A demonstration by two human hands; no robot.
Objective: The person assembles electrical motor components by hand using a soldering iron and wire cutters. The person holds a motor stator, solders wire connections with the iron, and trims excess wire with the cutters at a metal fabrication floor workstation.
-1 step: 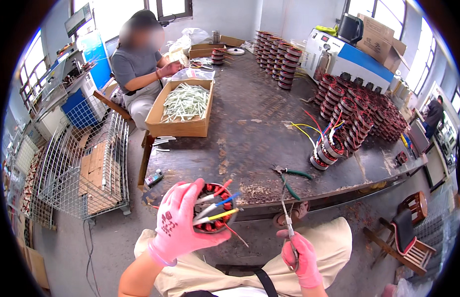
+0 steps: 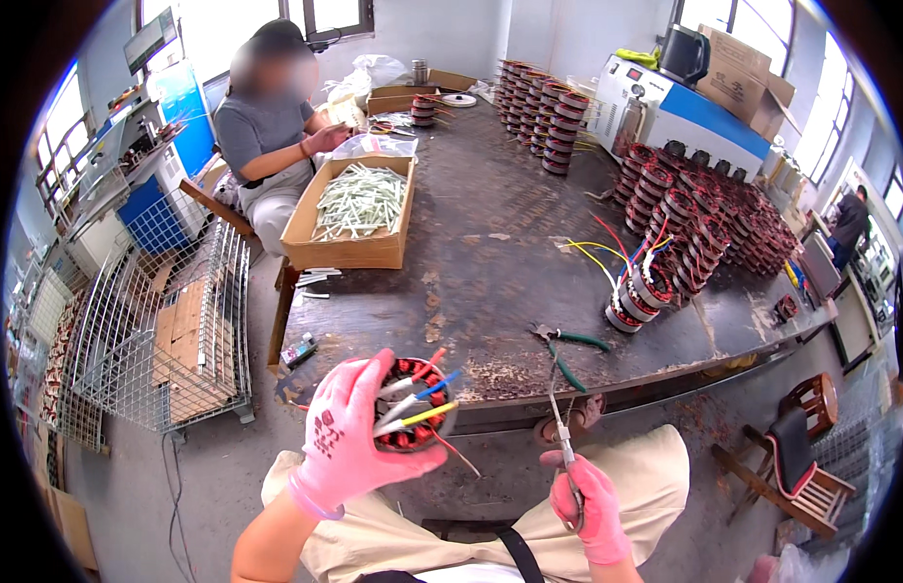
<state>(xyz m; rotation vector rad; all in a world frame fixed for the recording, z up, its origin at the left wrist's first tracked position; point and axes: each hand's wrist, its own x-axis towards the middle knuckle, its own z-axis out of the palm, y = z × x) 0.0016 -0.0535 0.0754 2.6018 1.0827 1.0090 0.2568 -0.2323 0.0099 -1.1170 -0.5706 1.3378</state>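
Observation:
My pink-gloved left hand [image 2: 349, 428] is closed around a motor stator [image 2: 442, 428] with red copper windings, held in front of the table's near edge. Out of the stator stick red, blue and yellow lead wires [image 2: 432, 416], partly covered by whitish sleeves. My right hand [image 2: 590, 507], gloved too, grips a slim metal hand tool [image 2: 565, 442] over my lap; its thin shaft points up toward the table edge, and its exact kind is unclear. Just beyond that shaft, green-handled pliers [image 2: 571, 358] lie on the table.
A cardboard box [image 2: 345, 255] of white sleeves stands on the dark table [image 2: 471, 291]. Stacked stators [image 2: 665, 223] fill the right side, near a white-and-blue machine [image 2: 704, 117]. A co-worker [image 2: 267, 136] sits at far left, beside a wire cage [image 2: 160, 340]. A chair [image 2: 792, 457] is at right.
The view has shifted very slightly. My left hand and the stator have moved a little to the left; both hands keep their grip.

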